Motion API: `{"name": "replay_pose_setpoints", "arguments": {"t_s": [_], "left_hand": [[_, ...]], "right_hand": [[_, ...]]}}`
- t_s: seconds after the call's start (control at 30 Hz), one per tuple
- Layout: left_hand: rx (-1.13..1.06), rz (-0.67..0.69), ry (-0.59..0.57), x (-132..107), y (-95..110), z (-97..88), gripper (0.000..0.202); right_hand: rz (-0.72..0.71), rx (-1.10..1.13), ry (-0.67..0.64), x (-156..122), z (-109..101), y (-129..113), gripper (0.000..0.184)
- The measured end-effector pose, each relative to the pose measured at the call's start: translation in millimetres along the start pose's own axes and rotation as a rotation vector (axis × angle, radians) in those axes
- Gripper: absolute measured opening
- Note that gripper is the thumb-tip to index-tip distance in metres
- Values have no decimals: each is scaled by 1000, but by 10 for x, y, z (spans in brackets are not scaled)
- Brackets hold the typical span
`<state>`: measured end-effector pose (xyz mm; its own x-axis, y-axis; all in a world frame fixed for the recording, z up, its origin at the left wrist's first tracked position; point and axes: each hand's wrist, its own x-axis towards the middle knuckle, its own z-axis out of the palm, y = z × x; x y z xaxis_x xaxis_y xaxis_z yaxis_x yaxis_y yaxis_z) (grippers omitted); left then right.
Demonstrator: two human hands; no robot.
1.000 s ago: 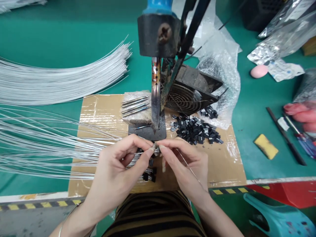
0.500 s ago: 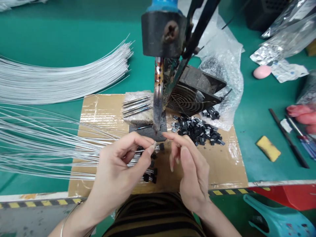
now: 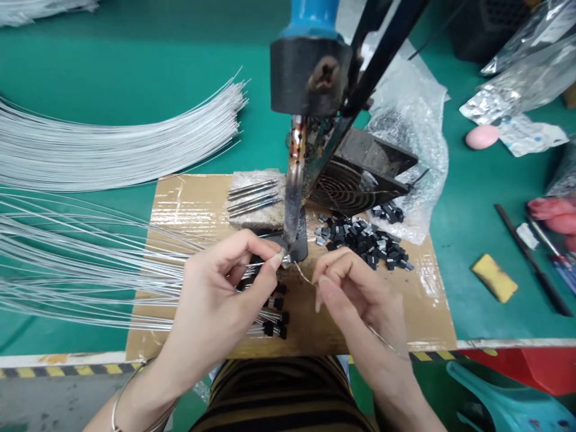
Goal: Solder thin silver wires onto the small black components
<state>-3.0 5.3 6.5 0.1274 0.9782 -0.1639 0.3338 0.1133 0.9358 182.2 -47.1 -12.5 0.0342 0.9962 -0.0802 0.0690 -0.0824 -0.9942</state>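
Note:
My left hand (image 3: 220, 294) is closed in a pinch on a thin white cable, close to the small metal connector (image 3: 287, 260) at its end. That connector sits just under the tip of an upright soldering iron (image 3: 294, 204). From my right hand (image 3: 360, 300), closed between thumb and fingers, a thin strand of solder wire (image 3: 304, 275) curves left to the connector and the iron's tip. Whether the strand touches the tip I cannot tell. Below my left fingers lie several cable ends with black connectors (image 3: 276, 327).
Loose black connector parts (image 3: 364, 240) lie on the cardboard (image 3: 423, 306) before a dark fan (image 3: 355, 186). Metal rods (image 3: 252, 198) rest on a pale block. Cable bundles (image 3: 121, 150) spread leftward. At right are a yellow sponge (image 3: 495, 277) and a black stick (image 3: 531, 258).
My right hand has moved right and slightly down, and the solder strand now shows between it and the connector. My left hand keeps its pinch. The whole view has shifted a little.

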Motion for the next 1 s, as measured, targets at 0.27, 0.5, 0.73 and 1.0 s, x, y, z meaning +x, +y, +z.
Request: {"name": "replay_pose_setpoints", "arguments": {"t_s": [0.27,0.5,0.73,1.0], "left_hand": [[14,0,7,18,-24,-5,9],[11,-9,12,36,-22,-9,8],[-1,4,9,56,-28,-11,8],[-7,12,18,73,2,-5,9]], "right_hand": [[88,119,20,132,27,3,24],[81,139,157,87,24,26,20],[-28,78,148,88,78,16,17],[-50,51,81,112,84,-53,23]]}}
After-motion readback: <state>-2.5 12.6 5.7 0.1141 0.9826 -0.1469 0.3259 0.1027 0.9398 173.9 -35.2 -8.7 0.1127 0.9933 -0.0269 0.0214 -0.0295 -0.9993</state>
